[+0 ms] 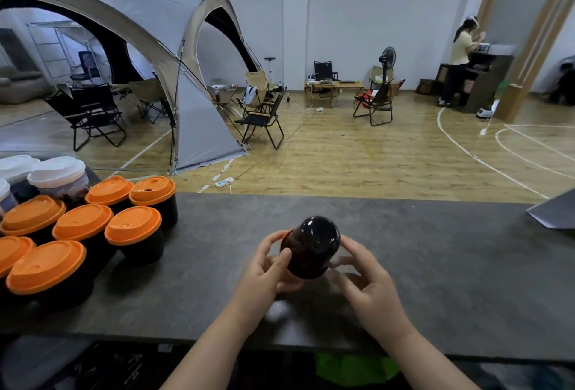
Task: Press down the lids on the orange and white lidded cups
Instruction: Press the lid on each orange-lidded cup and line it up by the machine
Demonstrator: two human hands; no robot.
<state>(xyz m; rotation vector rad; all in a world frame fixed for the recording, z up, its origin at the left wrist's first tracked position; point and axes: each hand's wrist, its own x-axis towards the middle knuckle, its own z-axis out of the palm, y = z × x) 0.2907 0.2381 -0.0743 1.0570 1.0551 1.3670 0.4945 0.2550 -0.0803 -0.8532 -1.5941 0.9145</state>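
Observation:
A dark cup [311, 246] is tipped over above the grey table [435, 265], its glossy base turned toward me and an orange lid edge showing at its far left side. My left hand [267, 268] grips its left side, thumb across the wall. My right hand [364, 277] touches the right side with curled fingertips. Several dark cups with orange lids [87, 224] stand grouped at the left. Behind them stand cups with white lids [57, 173].
A grey sheet or laptop corner [553, 212] lies at the table's right edge. Beyond the table is a wooden floor with a large tent [130, 47], folding chairs, and a person [457, 62] standing far right.

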